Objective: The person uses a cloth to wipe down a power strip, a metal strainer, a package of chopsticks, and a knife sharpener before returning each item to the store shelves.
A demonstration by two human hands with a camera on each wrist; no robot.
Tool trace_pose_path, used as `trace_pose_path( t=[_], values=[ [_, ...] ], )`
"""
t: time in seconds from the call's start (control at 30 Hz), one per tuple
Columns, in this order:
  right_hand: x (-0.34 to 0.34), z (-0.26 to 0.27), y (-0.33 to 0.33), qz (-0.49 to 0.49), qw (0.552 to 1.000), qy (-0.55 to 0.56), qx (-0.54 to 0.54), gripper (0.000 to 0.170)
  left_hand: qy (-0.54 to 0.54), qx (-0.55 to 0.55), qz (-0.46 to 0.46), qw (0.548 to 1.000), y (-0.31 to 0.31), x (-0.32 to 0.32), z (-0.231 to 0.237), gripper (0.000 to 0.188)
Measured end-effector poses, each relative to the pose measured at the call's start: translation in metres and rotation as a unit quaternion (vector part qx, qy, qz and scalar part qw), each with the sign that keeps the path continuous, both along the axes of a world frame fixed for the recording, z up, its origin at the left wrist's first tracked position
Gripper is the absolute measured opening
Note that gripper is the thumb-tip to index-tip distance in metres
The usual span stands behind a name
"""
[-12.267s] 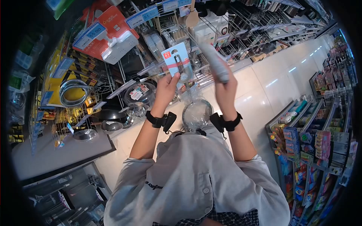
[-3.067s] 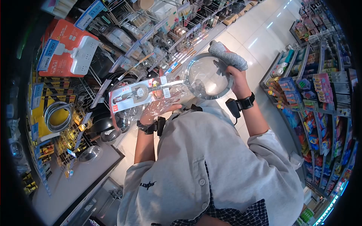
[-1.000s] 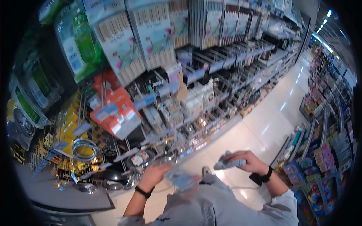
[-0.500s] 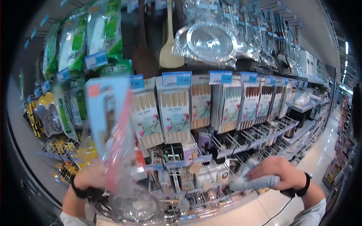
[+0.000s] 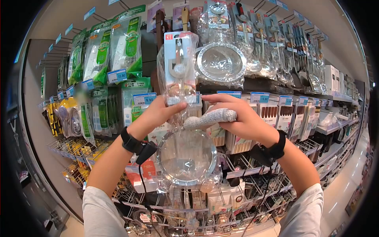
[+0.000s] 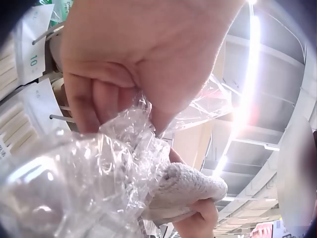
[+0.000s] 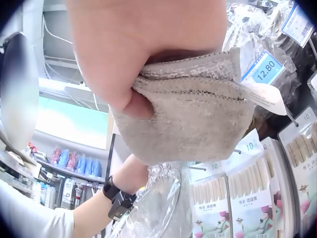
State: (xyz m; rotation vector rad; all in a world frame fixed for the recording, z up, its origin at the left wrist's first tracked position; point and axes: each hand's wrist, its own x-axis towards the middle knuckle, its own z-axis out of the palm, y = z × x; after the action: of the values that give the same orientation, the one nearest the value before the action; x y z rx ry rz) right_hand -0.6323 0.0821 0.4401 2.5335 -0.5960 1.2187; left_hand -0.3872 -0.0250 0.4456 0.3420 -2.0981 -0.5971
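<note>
My left hand (image 5: 154, 115) grips a bagged round strainer (image 5: 186, 154) by the handle part, just under its blue-and-white card (image 5: 179, 59). The card stands upright above the hand, and the wide metal ring hangs below in clear plastic. In the left wrist view, crumpled wrap (image 6: 114, 168) bunches under the fingers. My right hand (image 5: 244, 116) holds a folded grey cloth (image 5: 211, 118) between thumb and fingers, close beside the strainer's handle. In the right wrist view, the thumb presses into the cloth (image 7: 188, 119); most of the other fingers are hidden.
A similar bagged strainer (image 5: 221, 63) hangs on the rack behind, with several ladles and spatulas to its right. Green-and-white packaged power strips (image 5: 126, 47) hang at left. Chopstick packs (image 5: 268, 112) hang below price tags, above wire hooks and shelves.
The view has risen from the floor and lower shelves to the upper rack. My left hand has lifted the strainer up before the rack; my right hand has brought the cloth in beside it.
</note>
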Motion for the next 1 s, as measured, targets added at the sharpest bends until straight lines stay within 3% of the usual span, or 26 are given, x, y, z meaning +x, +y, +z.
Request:
trace_pose_path(
  t=[0.17, 0.3, 0.4, 0.43, 0.5, 0.57, 0.63, 0.7, 0.77, 0.8, 0.9, 0.97, 1.0],
  values=[
    [-0.008, 0.001, -0.010, -0.003, 0.999, -0.004, 0.045, 0.033, 0.007, 0.035, 0.098, 0.995, 0.009, 0.006, 0.020, 0.035],
    [-0.017, 0.001, -0.010, -0.023, 0.999, -0.006, 0.029, 0.036, 0.061, -0.025, 0.067, 0.996, 0.002, 0.012, 0.037, 0.033],
    [-0.007, -0.002, 0.001, 0.015, 0.984, -0.037, 0.174, 0.037, 0.044, -0.076, 0.054, 0.995, -0.012, 0.012, 0.058, 0.033],
    [-0.006, -0.002, 0.003, 0.010, 0.985, -0.039, 0.167, 0.037, 0.045, -0.083, 0.048, 0.994, -0.006, 0.007, 0.065, 0.033],
    [-0.005, -0.001, 0.002, 0.058, 0.954, -0.162, 0.245, 0.040, 0.077, -0.071, 0.051, 0.993, 0.012, -0.006, 0.081, 0.033],
    [-0.012, 0.009, 0.008, 0.048, 0.949, -0.187, 0.250, 0.044, 0.079, -0.130, -0.008, 0.988, -0.015, -0.023, 0.107, 0.034],
    [-0.020, 0.015, 0.021, -0.004, 0.919, -0.277, 0.283, 0.046, 0.021, -0.160, 0.036, 0.986, -0.013, -0.044, 0.128, 0.032],
    [-0.028, 0.013, 0.021, 0.000, 0.917, -0.304, 0.257, 0.046, 0.012, -0.115, 0.025, 0.993, -0.004, -0.066, 0.145, 0.031],
    [-0.032, 0.009, 0.025, 0.022, 0.871, -0.416, 0.260, 0.042, 0.079, -0.170, -0.032, 0.982, -0.014, -0.092, 0.159, 0.033],
    [-0.036, 0.007, 0.026, 0.023, 0.837, -0.463, 0.292, 0.049, 0.081, -0.170, -0.039, 0.981, -0.015, -0.103, 0.164, 0.033],
    [-0.035, 0.009, 0.036, 0.011, 0.849, -0.458, 0.264, 0.052, 0.070, -0.149, -0.022, 0.986, -0.014, -0.126, 0.175, 0.035],
    [-0.039, 0.019, 0.037, 0.000, 0.864, -0.451, 0.222, 0.049, 0.021, -0.060, 0.014, 0.998, -0.015, -0.136, 0.183, 0.040],
    [-0.046, 0.027, 0.034, -0.012, 0.877, -0.438, 0.196, 0.046, 0.047, -0.027, -0.009, 0.999, -0.016, -0.142, 0.186, 0.041]
  ],
)
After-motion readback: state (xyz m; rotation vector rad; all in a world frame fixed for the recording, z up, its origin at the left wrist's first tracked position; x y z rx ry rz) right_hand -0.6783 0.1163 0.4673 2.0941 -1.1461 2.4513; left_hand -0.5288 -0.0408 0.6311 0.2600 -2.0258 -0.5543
